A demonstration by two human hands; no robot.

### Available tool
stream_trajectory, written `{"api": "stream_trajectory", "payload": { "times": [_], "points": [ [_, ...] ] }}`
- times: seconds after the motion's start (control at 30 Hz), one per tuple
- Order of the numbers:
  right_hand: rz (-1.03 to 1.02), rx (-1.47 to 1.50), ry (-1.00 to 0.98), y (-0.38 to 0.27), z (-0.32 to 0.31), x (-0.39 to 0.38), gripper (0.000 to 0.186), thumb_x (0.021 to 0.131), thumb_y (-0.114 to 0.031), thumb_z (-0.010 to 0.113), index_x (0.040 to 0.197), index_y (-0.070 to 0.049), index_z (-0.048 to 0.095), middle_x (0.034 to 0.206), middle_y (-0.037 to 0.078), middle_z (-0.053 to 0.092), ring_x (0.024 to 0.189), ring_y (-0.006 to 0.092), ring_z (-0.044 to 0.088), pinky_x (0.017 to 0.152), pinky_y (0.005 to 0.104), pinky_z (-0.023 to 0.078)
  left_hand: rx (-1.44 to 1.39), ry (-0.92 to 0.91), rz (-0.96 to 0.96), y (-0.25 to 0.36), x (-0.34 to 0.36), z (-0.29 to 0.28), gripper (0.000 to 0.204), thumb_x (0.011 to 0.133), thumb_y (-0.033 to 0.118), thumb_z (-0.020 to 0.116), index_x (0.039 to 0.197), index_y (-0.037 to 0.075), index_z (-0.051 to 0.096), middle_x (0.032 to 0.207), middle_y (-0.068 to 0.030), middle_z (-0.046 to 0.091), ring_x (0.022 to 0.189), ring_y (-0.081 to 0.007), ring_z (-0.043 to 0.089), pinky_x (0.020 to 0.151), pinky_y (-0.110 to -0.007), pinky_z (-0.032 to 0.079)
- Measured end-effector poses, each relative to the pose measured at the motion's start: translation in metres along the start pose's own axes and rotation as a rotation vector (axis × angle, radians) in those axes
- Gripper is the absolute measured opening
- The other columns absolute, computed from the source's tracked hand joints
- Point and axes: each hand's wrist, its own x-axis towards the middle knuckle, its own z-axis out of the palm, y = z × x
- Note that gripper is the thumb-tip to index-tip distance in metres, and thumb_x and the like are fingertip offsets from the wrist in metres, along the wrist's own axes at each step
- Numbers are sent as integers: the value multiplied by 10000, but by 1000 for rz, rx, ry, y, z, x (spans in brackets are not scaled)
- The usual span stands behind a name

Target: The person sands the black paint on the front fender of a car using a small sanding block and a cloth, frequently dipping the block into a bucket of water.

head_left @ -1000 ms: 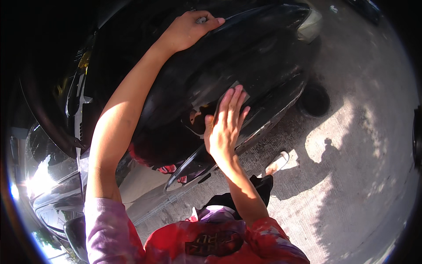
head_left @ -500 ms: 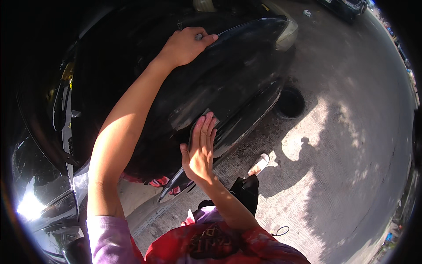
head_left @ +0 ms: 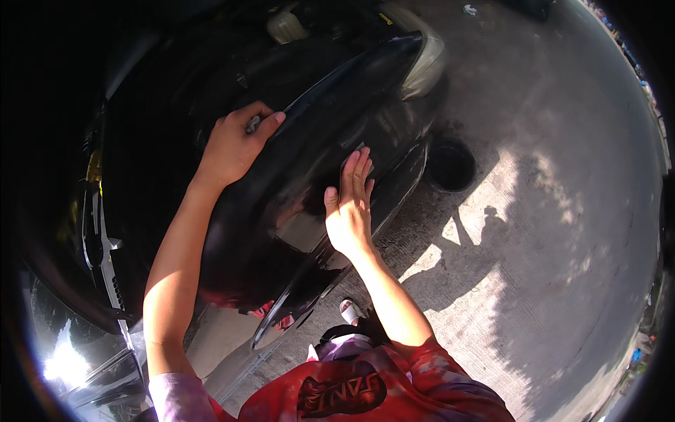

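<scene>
My right hand (head_left: 351, 200) lies with stretched fingers against the side of a black car body panel (head_left: 316, 155). Pressed under its fingertips is a thin grey sheet (head_left: 361, 146), of which only the edges show. Farther up and to the left, my left hand (head_left: 235, 144) rests at the panel's upper edge. Its fingers curl round a small grey lump (head_left: 252, 125), too much covered to name. Dull, pale smears mark the panel around both hands.
A pale lamp (head_left: 425, 67) sits at the panel's far end, another lamp (head_left: 287, 27) beyond it. On the concrete ground (head_left: 534, 232) to the right stands a round black tub (head_left: 451, 165). My sandalled foot (head_left: 350, 311) is below the panel.
My right hand has slid along the panel toward the far lamp, carrying the grey sheet. My left hand has come nearer along the upper edge. The whole view has shifted, and my foot has moved.
</scene>
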Motion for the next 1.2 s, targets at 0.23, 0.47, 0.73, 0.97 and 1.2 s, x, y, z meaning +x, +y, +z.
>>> {"api": "stream_trajectory", "payload": {
  "times": [0.23,0.47,0.73,0.97,1.2],
  "points": [
    [216,72,62,37,-46,106,788,1092,-521,263,1614,34,60,1696,252,31,1569,413,91,1254,567,140,-21,10,27,18,6,1,339,1000,377,630,1007,45,697,791,-86,668,755,-161,621,782,-315,478],
    [206,68,103,51,-43,108,755,1095,-496,291,1619,15,108,1693,254,70,1569,399,113,1245,583,170,-39,22,36,13,4,1,315,1004,347,634,1016,39,695,764,-69,632,739,-111,571,744,-288,454],
    [-195,-89,11,-32,31,-74,788,1064,-474,389,1597,64,172,1666,311,134,1528,520,166,1185,684,202,-37,-23,-25,5,-1,0,366,1000,410,635,1049,57,718,766,-98,663,740,-177,641,745,-331,490],
    [-71,21,166,-11,-33,74,739,1089,-430,345,1620,25,108,1697,257,52,1548,500,83,1197,685,153,-22,-19,28,12,5,-7,416,987,461,632,1069,63,724,820,-144,706,802,-255,703,785,-360,515],
    [-441,-160,-174,-71,78,-177,900,945,-349,633,1601,61,173,1672,304,125,1522,550,150,1167,733,161,-46,0,65,-12,0,-5,438,968,491,636,1083,80,733,841,-163,723,851,-299,725,793,-380,528]
  ]
}}
